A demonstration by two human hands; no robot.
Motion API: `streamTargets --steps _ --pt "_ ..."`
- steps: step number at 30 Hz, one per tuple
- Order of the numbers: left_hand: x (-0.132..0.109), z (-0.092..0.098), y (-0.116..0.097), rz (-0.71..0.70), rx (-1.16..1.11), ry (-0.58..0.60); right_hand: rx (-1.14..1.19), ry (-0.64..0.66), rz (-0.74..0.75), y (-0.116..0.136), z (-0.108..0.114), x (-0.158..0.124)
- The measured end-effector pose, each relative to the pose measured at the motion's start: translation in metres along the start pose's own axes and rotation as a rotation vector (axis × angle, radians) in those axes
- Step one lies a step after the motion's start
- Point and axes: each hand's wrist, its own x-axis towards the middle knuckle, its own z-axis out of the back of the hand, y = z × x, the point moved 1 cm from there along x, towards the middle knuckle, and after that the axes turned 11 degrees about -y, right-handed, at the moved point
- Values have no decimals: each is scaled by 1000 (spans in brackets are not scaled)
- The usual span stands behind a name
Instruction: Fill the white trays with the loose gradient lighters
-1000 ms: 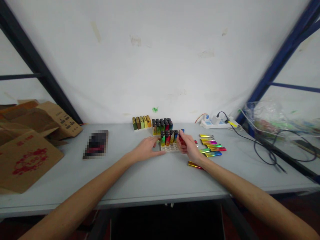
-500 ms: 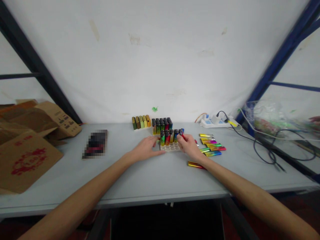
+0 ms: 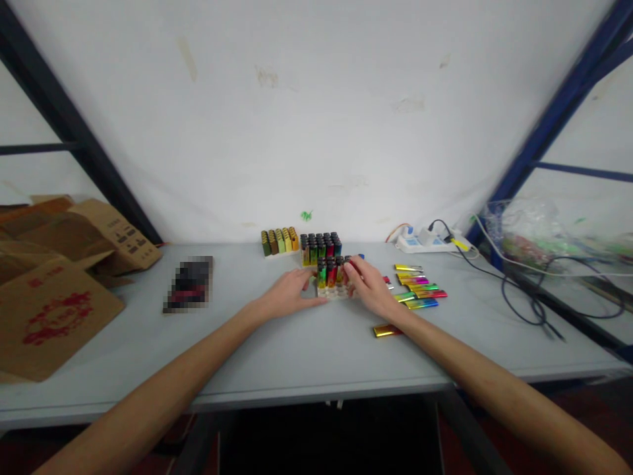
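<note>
My left hand (image 3: 291,290) rests at the left end of a pale tray (image 3: 324,294) with round holes. Its thumb lies along the tray's front corner and its fingers are spread apart from the thumb. Several shiny lighters (image 3: 331,272) with black tops stand upright in the tray. My right hand (image 3: 368,285) is over the tray's right side, its fingers closed on a lighter (image 3: 347,259) that they mostly hide. Beside it on the right lie several loose metallic lighters (image 3: 418,287), and one gold-and-red lighter (image 3: 386,330) lies under my right forearm.
Behind the tray stand a block of black-topped lighters (image 3: 321,249) and a block of yellow-topped lighters (image 3: 279,241). A power strip (image 3: 432,243) with cables sits back right. Cardboard boxes (image 3: 59,316) are on the left, near a blurred dark item (image 3: 190,284). Clear plastic bags (image 3: 524,231) lie far right.
My right hand has shifted slightly left and its fingers now reach further over the standing lighters. The gold-and-red lighter near my forearm has turned slightly. My left hand has stayed put.
</note>
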Motion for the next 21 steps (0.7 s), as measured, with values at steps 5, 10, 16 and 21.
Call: streamTargets --steps 5,10,16,21 --pt "0 -1 2 -16 -14 0 -196 -5 172 7 6 2" --pt "0 -3 4 -11 -6 0 -326 -19 150 0 10 4" --pt "0 -3 3 -7 -12 -2 -412 133 212 -19 14 10" --pt "0 -2 2 -12 10 8 -387 251 232 -24 15 13"
